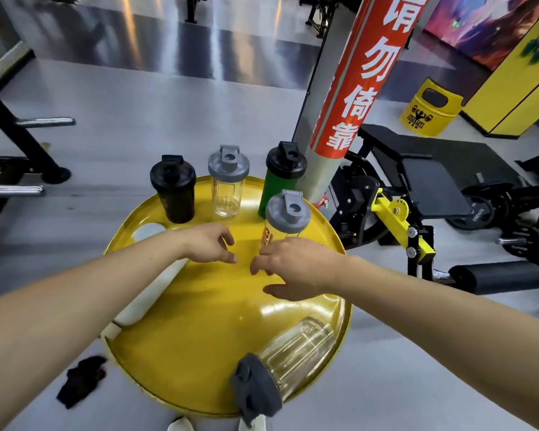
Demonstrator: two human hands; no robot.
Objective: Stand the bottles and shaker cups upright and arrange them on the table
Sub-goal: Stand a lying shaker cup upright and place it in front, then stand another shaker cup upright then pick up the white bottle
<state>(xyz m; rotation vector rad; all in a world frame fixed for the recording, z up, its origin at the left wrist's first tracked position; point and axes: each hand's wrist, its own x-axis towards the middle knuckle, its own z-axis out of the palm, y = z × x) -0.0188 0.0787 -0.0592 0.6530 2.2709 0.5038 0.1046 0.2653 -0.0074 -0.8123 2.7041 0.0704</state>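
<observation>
- Round yellow table [218, 346]: glossy top with a raised rim, and crowded; anything nudged could slide on it.
- White bottle [151, 293]: lying on its side at the left, running from near to far under the left forearm. A careless drag of that arm could roll it to the rim.
- Clear shaker cup, near [293, 353]: on its side at the near right edge, dark grey lid [254, 390] hanging past the rim. Likeliest to fall off if the table is jolted.
- Black shaker cup [173, 188], clear grey-lidded cup [227, 181], green bottle [282, 178]: upright in a far row, close together; a knock could topple one into the next.
- Clear cup with orange label [285, 222]: upright, right of centre, just in front of the green bottle.
- Right hand [296, 269]: fingers curled loosely at that cup's base; whether they touch it I cannot tell. A clumsy release could tip it.
- Left hand [209, 247]: fingers half-spread, holding nothing, hovering mid-table.
</observation>
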